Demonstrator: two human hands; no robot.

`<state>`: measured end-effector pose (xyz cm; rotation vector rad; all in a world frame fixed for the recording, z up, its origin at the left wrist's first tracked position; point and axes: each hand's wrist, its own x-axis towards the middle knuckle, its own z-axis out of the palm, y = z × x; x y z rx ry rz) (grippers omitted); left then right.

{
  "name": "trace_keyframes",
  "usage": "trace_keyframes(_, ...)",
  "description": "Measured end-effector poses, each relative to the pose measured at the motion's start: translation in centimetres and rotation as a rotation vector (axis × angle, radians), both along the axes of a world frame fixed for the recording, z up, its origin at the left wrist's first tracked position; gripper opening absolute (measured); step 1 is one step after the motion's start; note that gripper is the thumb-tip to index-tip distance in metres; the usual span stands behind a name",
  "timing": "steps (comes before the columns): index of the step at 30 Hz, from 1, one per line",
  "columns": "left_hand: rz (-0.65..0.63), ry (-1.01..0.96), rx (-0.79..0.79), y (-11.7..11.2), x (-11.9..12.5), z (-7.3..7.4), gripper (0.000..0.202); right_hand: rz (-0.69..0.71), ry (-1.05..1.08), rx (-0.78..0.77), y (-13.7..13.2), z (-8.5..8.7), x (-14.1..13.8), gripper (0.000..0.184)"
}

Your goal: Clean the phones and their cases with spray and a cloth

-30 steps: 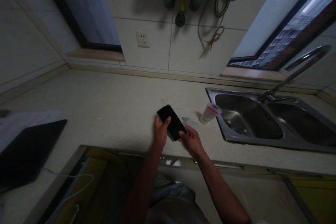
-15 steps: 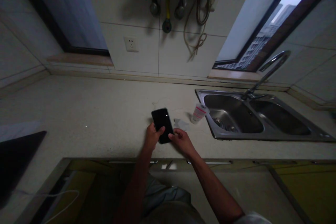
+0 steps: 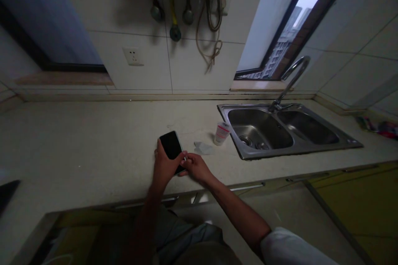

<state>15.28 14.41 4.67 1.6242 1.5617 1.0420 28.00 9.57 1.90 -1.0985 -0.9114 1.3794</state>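
Note:
My left hand (image 3: pixel 163 167) is wrapped round the lower part of a black phone (image 3: pixel 171 145) with a dark screen, held just above the pale countertop (image 3: pixel 77 145). My right hand (image 3: pixel 195 166) meets it at the phone's bottom right corner, fingers pinched together there on something small and pale that I cannot make out. Both hands are near the counter's front edge.
A crumpled clear wrapper (image 3: pixel 203 148) and a small white cup with a pink label (image 3: pixel 222 133) lie just right of the phone. A steel double sink (image 3: pixel 280 130) with a curved tap (image 3: pixel 292 76) is further right. Hoses (image 3: pixel 192 8) and a socket (image 3: pixel 133 56) are on the tiled wall.
The view has swung right, so the dark item at the left is almost out of sight. The phone has turned more upright in my left hand, and my right fingers have closed at its bottom corner.

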Motion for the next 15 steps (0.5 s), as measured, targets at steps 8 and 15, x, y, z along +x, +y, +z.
trace_keyframes(8, -0.003, 0.275, -0.105, 1.3, -1.5, 0.0, 0.107, 0.339, -0.087, -0.013, 0.5, 1.0, 1.6, 0.034)
trace_keyframes(15, -0.017, 0.326, 0.042, 1.1, -1.8, -0.4, 0.103, -0.162, -0.195, 0.131, -2.6, 5.4, 9.7, 0.033)
